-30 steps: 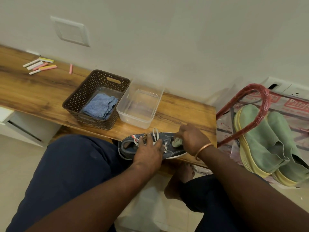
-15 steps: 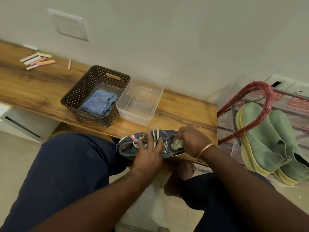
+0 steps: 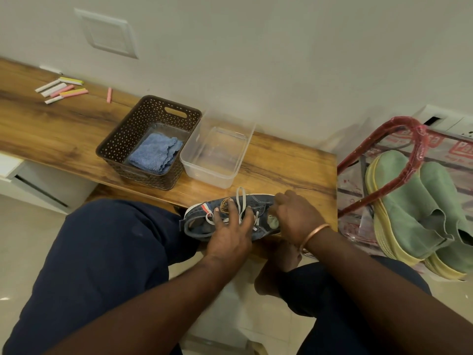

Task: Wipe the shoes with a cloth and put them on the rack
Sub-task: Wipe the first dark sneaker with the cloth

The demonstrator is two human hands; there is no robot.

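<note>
A dark blue sneaker (image 3: 258, 202) with white laces lies on its side at the front edge of the wooden bench (image 3: 51, 129). My left hand (image 3: 230, 234) rests on its laces with fingers spread, pressing it down. My right hand (image 3: 297, 216) grips a small pale cloth (image 3: 272, 221) and holds it against the front part of the sneaker. To the right stands a red-framed rack (image 3: 399, 180) with a pair of green shoes (image 3: 414, 208) with yellow soles on it.
Behind the sneaker stand a brown perforated basket (image 3: 143, 119) holding a folded blue cloth (image 3: 156, 152) and a clear plastic container (image 3: 240, 155). Several chalk sticks (image 3: 61, 89) lie at the bench's far left. My knees are under the bench edge.
My right hand has slid the pale cloth a little along the front of the sneaker. My left hand stays on the laces.
</note>
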